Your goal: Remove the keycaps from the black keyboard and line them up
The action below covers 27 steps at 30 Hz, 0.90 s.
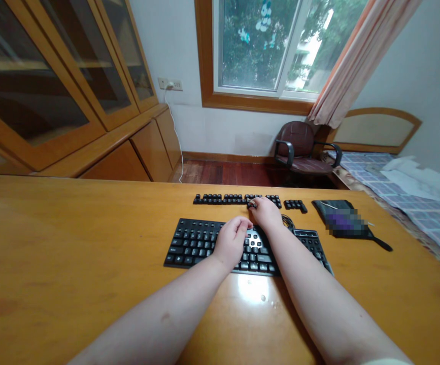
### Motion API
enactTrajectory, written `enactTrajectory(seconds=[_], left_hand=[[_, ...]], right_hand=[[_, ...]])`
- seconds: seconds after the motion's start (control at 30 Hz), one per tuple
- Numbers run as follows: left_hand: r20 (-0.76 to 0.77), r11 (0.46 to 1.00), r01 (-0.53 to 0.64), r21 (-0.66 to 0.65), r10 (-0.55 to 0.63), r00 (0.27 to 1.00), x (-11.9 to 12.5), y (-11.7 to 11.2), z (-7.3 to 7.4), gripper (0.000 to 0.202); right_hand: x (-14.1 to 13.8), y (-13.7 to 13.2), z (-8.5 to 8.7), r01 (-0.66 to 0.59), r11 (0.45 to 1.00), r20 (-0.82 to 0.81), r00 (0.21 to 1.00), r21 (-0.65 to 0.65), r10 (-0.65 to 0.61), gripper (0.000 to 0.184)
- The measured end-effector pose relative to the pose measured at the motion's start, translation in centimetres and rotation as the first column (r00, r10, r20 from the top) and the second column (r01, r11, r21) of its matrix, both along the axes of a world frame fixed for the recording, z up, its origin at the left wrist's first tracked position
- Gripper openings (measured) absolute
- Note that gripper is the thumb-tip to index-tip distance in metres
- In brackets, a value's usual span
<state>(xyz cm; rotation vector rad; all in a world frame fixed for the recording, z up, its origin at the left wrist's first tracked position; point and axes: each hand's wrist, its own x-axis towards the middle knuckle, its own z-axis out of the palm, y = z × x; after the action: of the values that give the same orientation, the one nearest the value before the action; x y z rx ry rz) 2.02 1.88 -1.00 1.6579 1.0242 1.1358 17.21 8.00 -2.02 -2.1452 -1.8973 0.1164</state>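
Note:
A black keyboard [193,243] lies on the wooden desk [71,243] in front of me. My left hand [232,241] rests on its middle with the fingers curled in, next to a pale patch where keycaps are off. My right hand [266,212] reaches past the keyboard's far edge and pinches a small dark keycap [251,205] at a row of loose black keycaps [220,199] lined up on the desk. A smaller group of keycaps [295,205] lies to the right of that row.
A dark pouch [339,215] with a blurred patch lies at the right of the desk. Beyond the desk stand a brown office chair [299,147], wooden cabinets with glass doors [63,91], a window and a bed [417,203] at right.

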Motion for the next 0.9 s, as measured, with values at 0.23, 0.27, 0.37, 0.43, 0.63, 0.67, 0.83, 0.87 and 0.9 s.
enactTrajectory(seconds=[0.23,0.27,0.37,0.43,0.63,0.67,0.83,0.87,0.9], left_hand=[[0.024,1.0,-0.013,0.003,0.013,1.0,-0.1,0.0,-0.1,0.031],[0.031,1.0,-0.018,0.005,0.018,0.999,-0.1,0.0,-0.1,0.031],[0.064,0.999,-0.034,0.003,0.034,0.997,-0.1,0.0,-0.2,0.031],[0.089,0.999,-0.054,-0.004,0.054,0.995,0.0,-0.1,-0.3,0.031],[0.166,0.994,-0.105,-0.044,0.111,0.98,0.2,-0.1,-0.6,0.034],[0.172,0.992,-0.112,-0.05,0.119,0.978,0.2,-0.1,-0.7,0.034],[0.171,0.991,-0.128,-0.048,0.134,0.976,0.2,0.0,-0.8,0.034],[0.166,0.99,-0.13,-0.046,0.136,0.977,0.1,0.0,-0.8,0.035],[0.159,0.99,-0.133,-0.044,0.138,0.978,0.1,0.0,-0.8,0.035]], right_hand=[[0.7,-1.2,1.5,-0.004,0.919,-0.196,0.976,0.395,0.089,0.035],[0.9,-1.6,2.1,-0.008,0.884,-0.228,0.965,0.468,0.13,0.039],[1.2,-3.2,3.7,0.015,0.821,-0.328,0.921,0.57,0.21,0.048],[1.0,-4.6,4.3,-0.005,0.851,-0.404,0.879,0.525,0.254,0.051],[-0.1,-6.9,3.0,-0.236,0.9,-0.415,0.824,0.367,0.385,0.038],[-0.2,-6.8,2.6,-0.24,0.902,-0.406,0.83,0.359,0.382,0.037],[-0.2,-5.9,1.7,-0.258,0.925,-0.405,0.842,0.279,0.356,0.032],[-0.2,-5.7,1.7,-0.272,0.928,-0.411,0.838,0.256,0.359,0.031],[-0.3,-5.7,1.7,-0.289,0.928,-0.413,0.835,0.234,0.364,0.03]])
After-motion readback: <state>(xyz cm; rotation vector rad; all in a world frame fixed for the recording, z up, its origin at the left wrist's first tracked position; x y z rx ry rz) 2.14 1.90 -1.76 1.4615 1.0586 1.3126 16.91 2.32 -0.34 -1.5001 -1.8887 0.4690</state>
